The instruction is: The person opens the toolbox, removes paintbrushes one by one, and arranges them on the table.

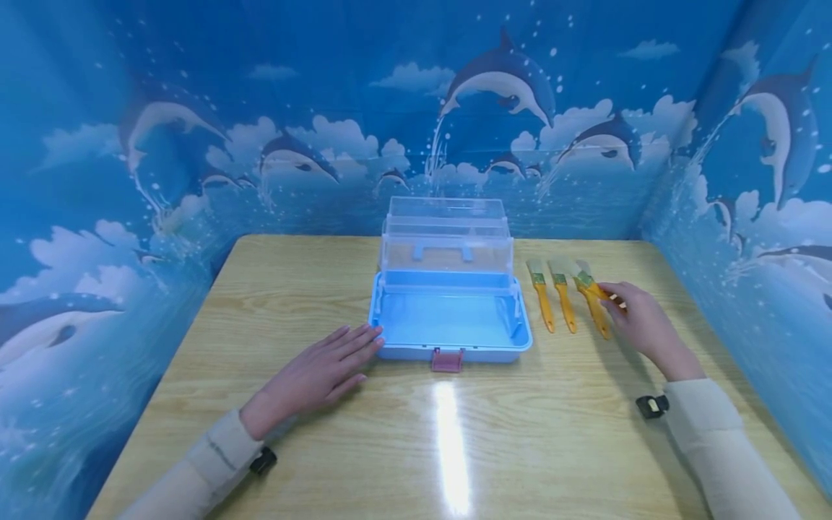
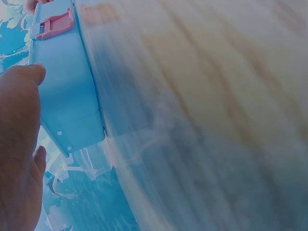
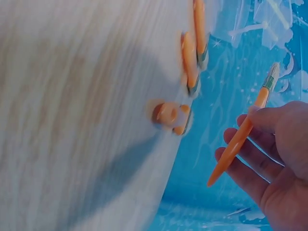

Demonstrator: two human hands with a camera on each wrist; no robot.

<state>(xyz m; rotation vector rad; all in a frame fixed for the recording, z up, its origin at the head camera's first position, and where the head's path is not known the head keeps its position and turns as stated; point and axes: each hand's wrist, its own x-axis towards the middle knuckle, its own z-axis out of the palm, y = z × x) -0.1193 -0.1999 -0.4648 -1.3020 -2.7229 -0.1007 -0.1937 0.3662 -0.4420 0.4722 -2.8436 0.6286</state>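
My right hand [image 1: 640,321] pinches a paintbrush [image 3: 239,136] with an orange handle, held between thumb and fingers above the table. Below it lies another orange-handled paintbrush [image 1: 599,318], partly overlapped by the held one in the head view. Two more paintbrushes, a middle one [image 1: 564,300] and a left one [image 1: 542,297], lie beside it, bristles pointing away from me. My left hand [image 1: 318,367] has its fingers straight, fingertips right at the front left corner of a light blue plastic case [image 1: 448,354]. The case's clear lid [image 1: 448,224] stands raised, and its inside shows bare.
A pink latch [image 1: 448,360] hangs at the front of the case. Everything lies on a wood-grain table [image 1: 312,282]. A blue dolphin-print curtain [image 1: 338,87] closes off the back and both sides. Each wrist wears a strap with a small black device.
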